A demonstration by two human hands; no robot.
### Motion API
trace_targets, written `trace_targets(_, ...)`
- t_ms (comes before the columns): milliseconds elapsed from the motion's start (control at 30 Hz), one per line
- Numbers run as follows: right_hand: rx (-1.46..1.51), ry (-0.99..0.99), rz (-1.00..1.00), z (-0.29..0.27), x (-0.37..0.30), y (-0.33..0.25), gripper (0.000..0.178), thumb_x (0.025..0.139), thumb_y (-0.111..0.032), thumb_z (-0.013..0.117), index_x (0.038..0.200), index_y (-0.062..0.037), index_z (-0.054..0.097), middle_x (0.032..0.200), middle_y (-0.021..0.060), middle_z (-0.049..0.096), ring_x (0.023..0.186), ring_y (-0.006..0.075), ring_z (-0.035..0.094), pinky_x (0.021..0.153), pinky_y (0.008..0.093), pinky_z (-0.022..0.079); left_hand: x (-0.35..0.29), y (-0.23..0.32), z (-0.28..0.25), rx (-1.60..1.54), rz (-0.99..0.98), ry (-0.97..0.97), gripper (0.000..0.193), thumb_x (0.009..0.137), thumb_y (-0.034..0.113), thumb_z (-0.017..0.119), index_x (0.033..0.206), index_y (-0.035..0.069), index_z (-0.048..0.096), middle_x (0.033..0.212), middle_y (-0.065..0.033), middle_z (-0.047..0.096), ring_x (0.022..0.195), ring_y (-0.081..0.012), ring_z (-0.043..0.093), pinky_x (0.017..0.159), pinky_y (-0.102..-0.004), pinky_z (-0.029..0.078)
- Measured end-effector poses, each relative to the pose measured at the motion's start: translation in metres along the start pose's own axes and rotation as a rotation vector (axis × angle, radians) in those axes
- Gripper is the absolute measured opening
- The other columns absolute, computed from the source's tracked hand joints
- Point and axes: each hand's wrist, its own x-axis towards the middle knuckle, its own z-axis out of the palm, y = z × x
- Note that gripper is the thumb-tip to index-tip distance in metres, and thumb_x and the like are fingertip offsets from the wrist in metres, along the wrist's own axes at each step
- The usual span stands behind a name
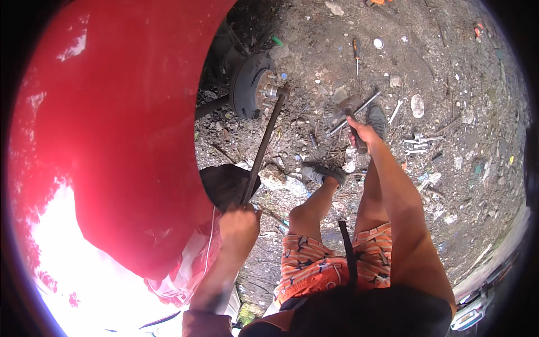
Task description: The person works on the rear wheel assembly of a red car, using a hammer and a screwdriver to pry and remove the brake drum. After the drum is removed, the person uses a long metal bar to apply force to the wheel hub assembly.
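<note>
Wrapped round the lower end of a long dark socket wrench (263,147) is my left hand (240,227). The wrench slants up and away to a socket (273,91) seated at the centre of a wheel hub. Behind the hub sits a dark brake drum (243,87) with studs sticking out, and no wheel is on it. My right hand (365,133) grips a hammer (349,105) by its handle, head pointing away from me. The hammer is held above the ground beside my shoe, apart from the wrench. A silver rod (368,101) shows partly behind the hammer.
The red car body (123,129) fills the left side. On the dirt ground lie a screwdriver (356,53), a spanner (395,112), and several wrenches and sockets (418,145). A dark flap (224,182) hangs below the wheel opening. Stones and litter are scattered about.
</note>
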Motion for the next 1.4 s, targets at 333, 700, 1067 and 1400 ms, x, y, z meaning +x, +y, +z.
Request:
trace_targets(333,1.315,-0.135,-0.420,-0.045,-0.095,0.063,0.020,0.098,-0.010,0.053,0.080,-0.0105,0.044,0.065,-0.0006,0.045,0.055,0.0086,0.046,0.052,0.0218,0.046,0.100,-0.023,0.078,-0.664,-0.325,-0.048,0.040,0.092,0.031,0.067,0.085,-0.008,0.067,0.079,-0.0303,0.067,0.080,-0.0474,0.067,0.071,-0.0524,0.053)
trace_targets(700,0.515,-0.174,-0.155,0.170,-0.065,0.000,0.013,0.084,-0.001,0.063,0.092,0.0050,0.054,0.070,0.0073,0.055,0.051,0.0160,0.054,0.042,0.0333,0.047,0.106,-0.019,0.076,-0.560,-0.328,-0.057,0.036,0.093,0.026,0.064,0.085,-0.008,0.067,0.075,-0.0287,0.067,0.074,-0.0453,0.068,0.062,-0.0503,0.054)
trace_targets(1067,1.070,0.633,-0.514,0.021,-0.095,0.037,0.015,0.091,-0.009,0.051,0.080,0.0000,0.051,0.058,0.0061,0.050,0.051,0.0185,0.053,0.049,0.0324,0.049,0.105,-0.013,0.086,-0.576,-0.322,-0.028,0.032,0.093,0.025,0.063,0.088,-0.006,0.069,0.079,-0.0285,0.068,0.080,-0.0445,0.069,0.066,-0.0498,0.055)
trace_targets(1400,0.553,-0.114,-0.159,0.173,-0.057,0.025,0.010,0.086,-0.003,0.063,0.086,0.0030,0.054,0.063,0.0081,0.053,0.050,0.0185,0.051,0.044,0.0338,0.045,0.109,-0.026,0.096,-0.615,-0.309,0.040,0.034,0.090,0.023,0.066,0.082,-0.009,0.067,0.075,-0.0301,0.066,0.076,-0.0464,0.068,0.064,-0.0507,0.053)
